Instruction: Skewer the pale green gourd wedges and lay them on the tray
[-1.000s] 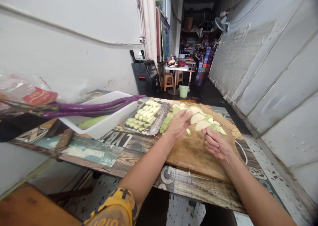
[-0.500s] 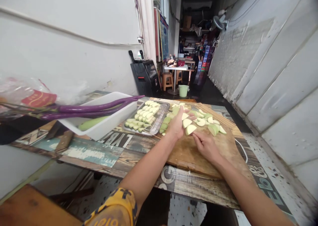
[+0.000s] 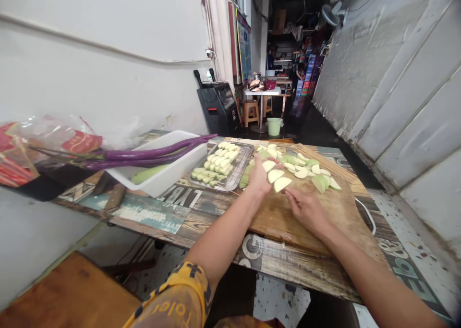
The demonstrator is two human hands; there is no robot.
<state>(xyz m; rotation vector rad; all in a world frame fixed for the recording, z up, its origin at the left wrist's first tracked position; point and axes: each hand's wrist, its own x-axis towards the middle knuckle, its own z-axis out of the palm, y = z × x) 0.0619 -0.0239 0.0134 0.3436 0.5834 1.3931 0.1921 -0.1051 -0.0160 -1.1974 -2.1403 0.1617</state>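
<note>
Over the wooden cutting board (image 3: pixel 324 222), my left hand (image 3: pixel 260 176) is closed around half-round, pale green vegetable slices (image 3: pixel 275 176) lined up in a row. The row looks threaded on a thin skewer. My right hand (image 3: pixel 306 210) pinches at the near end of the row, by the last slice (image 3: pixel 282 184); the fingers mostly hide the skewer there. Loose cut slices (image 3: pixel 320 181) lie on the board beyond both hands. Left of the board, a clear tray (image 3: pixel 237 172) holds several rows of skewered slices (image 3: pixel 219 160).
A white basin (image 3: pixel 163 184) left of the tray holds a long green vegetable (image 3: pixel 147 174), with purple eggplants (image 3: pixel 151 157) across it. Bare skewers (image 3: pixel 324 162) lie at the board's far right edge. A plastic bag (image 3: pixel 68 136) sits far left. A knife-like blade (image 3: pixel 115 197) rests near the basin.
The view has turned slightly left, so everything sits further right. Both hands keep nearly the same hold on the row of slices, which has shifted only slightly.
</note>
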